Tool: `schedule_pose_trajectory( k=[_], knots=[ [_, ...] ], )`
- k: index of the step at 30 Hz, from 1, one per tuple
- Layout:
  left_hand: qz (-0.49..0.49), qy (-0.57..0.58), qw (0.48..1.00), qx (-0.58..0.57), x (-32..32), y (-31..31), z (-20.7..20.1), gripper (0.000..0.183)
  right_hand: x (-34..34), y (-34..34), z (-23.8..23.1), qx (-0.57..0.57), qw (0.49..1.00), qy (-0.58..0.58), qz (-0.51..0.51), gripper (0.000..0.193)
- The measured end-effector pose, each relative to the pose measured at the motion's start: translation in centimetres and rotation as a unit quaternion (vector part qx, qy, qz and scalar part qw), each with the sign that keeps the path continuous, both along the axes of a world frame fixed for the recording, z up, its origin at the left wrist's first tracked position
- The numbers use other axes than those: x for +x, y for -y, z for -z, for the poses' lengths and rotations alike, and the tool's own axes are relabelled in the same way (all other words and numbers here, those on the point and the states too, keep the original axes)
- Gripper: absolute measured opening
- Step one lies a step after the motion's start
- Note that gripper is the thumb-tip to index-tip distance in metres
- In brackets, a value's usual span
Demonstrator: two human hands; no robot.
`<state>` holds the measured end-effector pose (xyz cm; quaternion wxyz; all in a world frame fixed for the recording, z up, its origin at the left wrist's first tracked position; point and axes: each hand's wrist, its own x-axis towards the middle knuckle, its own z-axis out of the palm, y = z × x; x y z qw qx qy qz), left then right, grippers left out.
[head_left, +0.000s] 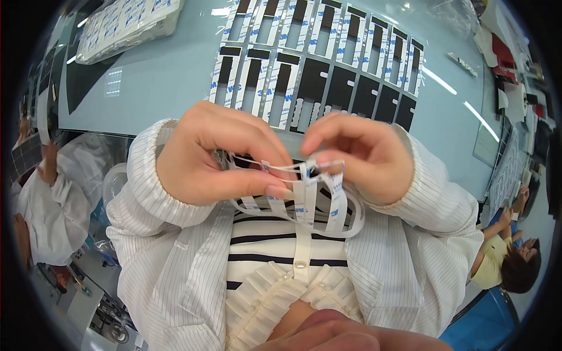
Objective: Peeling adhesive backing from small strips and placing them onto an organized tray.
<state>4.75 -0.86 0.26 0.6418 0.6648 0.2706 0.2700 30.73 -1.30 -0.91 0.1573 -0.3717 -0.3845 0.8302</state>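
Centrally, a bundle of white adhesive strips (301,202) with blue print is held above the lap, just below the near edge of the worktable (158,88); its loops hang toward 6 o'clock. By the left hand (225,155), at 9 to 10 o'clock, the strips are pinched, thumb and forefinger being nearly closed on them. The right hand (363,155), near 2 o'clock, is bent with thumb and forefinger close together at the strips' upper end; it is blurred, so whether anything is gripped there cannot be told. From 11 to 1 o'clock, dark panels (341,90) are laid out in two rows on the table. White strips are borne by the upper row and by the lower row's leftmost three. Between 10 and 11 o'clock, a plastic-wrapped stack (129,29) is set. Near 4 o'clock, a person in yellow (489,263) is seen.
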Motion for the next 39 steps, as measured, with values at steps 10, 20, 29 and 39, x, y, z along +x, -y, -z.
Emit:
schedule_pose_trajectory(
  k=[10,20,29,39],
  knots=[
    [-0.024,0.02,0.999,-0.042,-0.7,-0.5,0.4,0.009,0.9,-0.3,-0.7,0.123,0.992,0.034,-0.026,0.017],
    [0.002,0.037,0.997,-0.075,-0.8,-0.1,0.7,0.01,0.5,0.1,-0.4,0.118,0.993,0.024,0.02,0.017],
    [-0.004,0.015,0.995,-0.094,-0.6,0.5,0.7,0.011,1.0,0.5,-1.3,0.067,0.998,0.016,0.009,0.015],
    [-0.074,-0.063,0.995,-0.006,-1.0,-0.7,1.3,0.01,1.9,1.1,-1.6,0.729,0.664,0.164,-0.026,0.032]
  ],
)
